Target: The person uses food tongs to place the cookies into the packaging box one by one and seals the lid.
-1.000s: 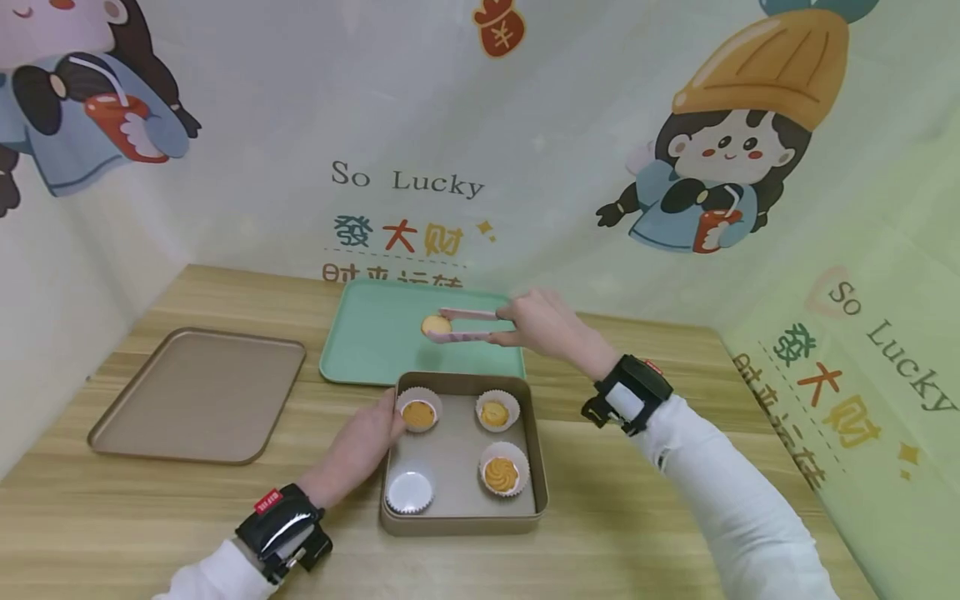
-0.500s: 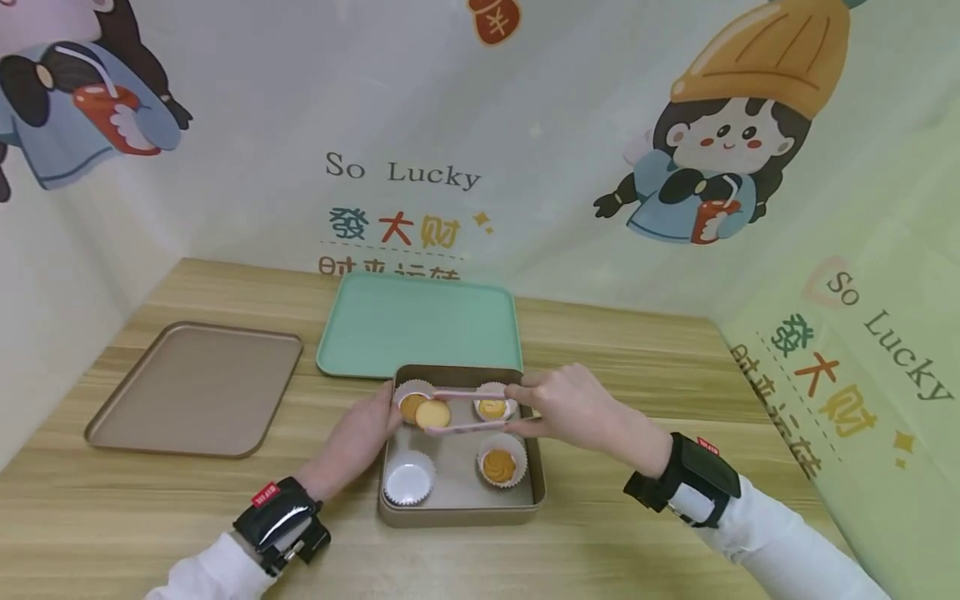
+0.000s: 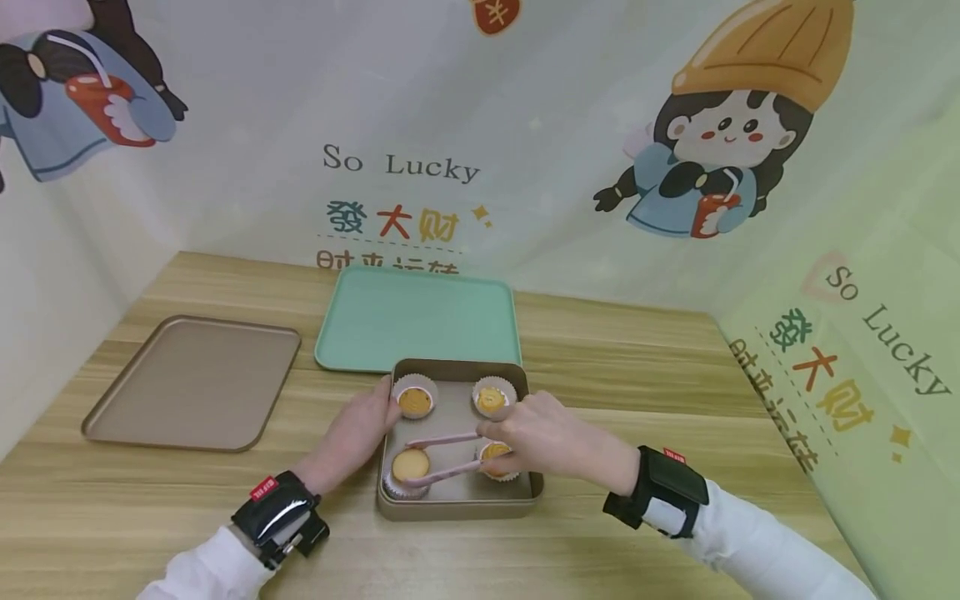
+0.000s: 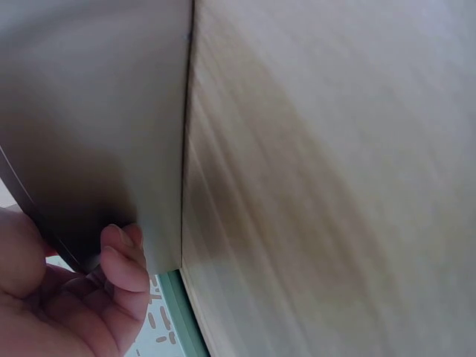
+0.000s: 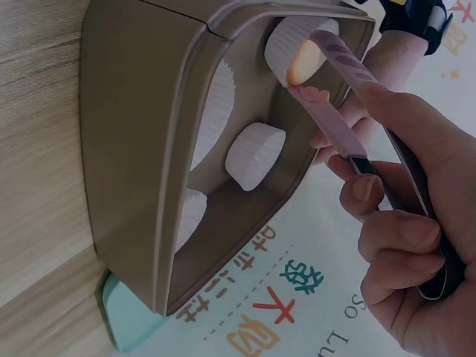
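A brown square baking tin point(image 3: 465, 508) stands on the table, its left wall gripped by my left hand point(image 3: 352, 437). In the left wrist view that hand's fingers point(image 4: 123, 275) curl over the tin's edge. My right hand point(image 3: 543, 437) holds tongs point(image 3: 446, 474) with pink tips, which pinch a round pale cookie point(image 3: 410, 463) over the front-left white paper cup point(image 3: 405, 493). The right wrist view has this cookie point(image 5: 302, 65) at the cup's mouth between the tips. Other cups in the tin hold a back-left cookie point(image 3: 415, 403), a back-right cookie point(image 3: 491, 400) and a partly hidden front-right cookie point(image 3: 492, 452).
Behind the tin lies a mint-green tray point(image 3: 420, 321), close to its back wall. A flat brown tray point(image 3: 195, 383) rests to the left. Printed cloth point(image 3: 555, 192) hangs along the back and right sides of the wooden table point(image 3: 637, 367).
My right hand has brought the cookie in the tongs from above the green tray toward me, over the tin, to the front-left cup. My left hand keeps its grip on the tin.
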The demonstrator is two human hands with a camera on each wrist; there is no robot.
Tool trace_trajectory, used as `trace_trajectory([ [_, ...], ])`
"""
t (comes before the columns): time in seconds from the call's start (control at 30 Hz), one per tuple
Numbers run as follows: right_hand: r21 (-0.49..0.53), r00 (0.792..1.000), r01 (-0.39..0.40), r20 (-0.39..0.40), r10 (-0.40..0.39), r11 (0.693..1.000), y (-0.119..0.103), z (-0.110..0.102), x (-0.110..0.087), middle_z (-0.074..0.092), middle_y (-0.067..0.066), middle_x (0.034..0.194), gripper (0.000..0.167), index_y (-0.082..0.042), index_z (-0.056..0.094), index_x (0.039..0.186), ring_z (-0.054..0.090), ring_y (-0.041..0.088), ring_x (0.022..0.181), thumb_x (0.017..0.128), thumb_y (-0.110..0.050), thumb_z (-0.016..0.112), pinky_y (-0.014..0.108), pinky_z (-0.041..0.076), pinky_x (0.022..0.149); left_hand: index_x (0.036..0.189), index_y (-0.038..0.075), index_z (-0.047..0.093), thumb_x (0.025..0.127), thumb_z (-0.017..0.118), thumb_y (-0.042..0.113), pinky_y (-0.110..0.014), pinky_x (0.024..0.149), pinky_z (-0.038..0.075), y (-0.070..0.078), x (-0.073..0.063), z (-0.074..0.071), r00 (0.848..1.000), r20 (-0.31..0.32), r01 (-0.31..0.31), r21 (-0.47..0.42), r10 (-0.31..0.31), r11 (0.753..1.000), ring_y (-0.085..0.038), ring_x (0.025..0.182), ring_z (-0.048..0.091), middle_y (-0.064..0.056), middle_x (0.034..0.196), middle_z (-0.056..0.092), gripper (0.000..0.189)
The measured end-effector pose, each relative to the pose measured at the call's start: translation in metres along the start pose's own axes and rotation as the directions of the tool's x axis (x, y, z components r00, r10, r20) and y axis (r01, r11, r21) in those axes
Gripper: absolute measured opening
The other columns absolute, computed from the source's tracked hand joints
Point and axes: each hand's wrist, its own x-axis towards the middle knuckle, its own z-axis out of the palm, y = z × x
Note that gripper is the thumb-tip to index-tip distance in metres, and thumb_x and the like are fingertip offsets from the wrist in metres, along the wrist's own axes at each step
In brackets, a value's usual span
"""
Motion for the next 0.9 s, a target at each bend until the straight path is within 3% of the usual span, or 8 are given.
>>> trace_trajectory([
  [0.23, -0.055, 1.0, 0.009, -0.014, -0.01, 0.998, -0.001, -0.001, 0.003, 0.045, -0.011, 0.062, 0.029, -0.015, 0.062, 0.079, 0.033, 0.001, 0.04, 0.074, -0.042, 0.07, 0.017, 0.023, 0.035, 0.101, -0.012, 0.049, 0.084, 0.048, -0.001, -0.031, 0.047, 0.036, 0.0, 0.001, 0.0, 1.0, -0.005, -0.015, -0.006, 0.015, 1.0, -0.018, 0.056, 0.041, -0.003, 0.062, 0.039, 0.02],
  [0.53, -0.021, 0.999, 0.016, 0.047, -0.015, 1.0, -0.006, 0.004, 0.005, 0.044, -0.011, 0.061, 0.03, -0.015, 0.06, 0.075, 0.035, 0.001, 0.044, 0.075, -0.044, 0.068, 0.016, 0.023, 0.037, 0.101, -0.011, 0.05, 0.085, 0.048, -0.001, -0.032, 0.049, 0.039, 0.002, 0.0, -0.002, 1.0, 0.004, -0.004, -0.024, 0.004, 1.0, -0.019, 0.059, 0.044, -0.004, 0.064, 0.042, 0.019],
  [0.8, 0.016, 0.996, -0.045, 0.079, 0.044, 0.999, -0.003, 0.007, -0.001, 0.041, -0.012, 0.058, 0.034, -0.014, 0.063, 0.078, 0.033, 0.001, 0.044, 0.074, -0.047, 0.068, 0.017, 0.024, 0.036, 0.103, -0.013, 0.049, 0.085, 0.048, -0.001, -0.032, 0.048, 0.038, 0.005, 0.004, 0.004, 1.0, 0.014, -0.023, -0.025, 0.023, 0.999, -0.019, 0.058, 0.043, -0.004, 0.063, 0.041, 0.022],
  [0.9, 0.057, 0.992, -0.099, 0.078, 0.094, 0.993, 0.0, 0.002, -0.004, 0.039, -0.012, 0.059, 0.036, -0.013, 0.063, 0.081, 0.032, 0.002, 0.043, 0.073, -0.048, 0.068, 0.018, 0.024, 0.036, 0.109, -0.015, 0.047, 0.087, 0.047, 0.002, -0.037, 0.055, 0.044, 0.003, 0.003, 0.005, 1.0, 0.024, -0.011, -0.039, 0.012, 0.999, -0.021, 0.064, 0.047, -0.011, 0.072, 0.051, 0.028],
])
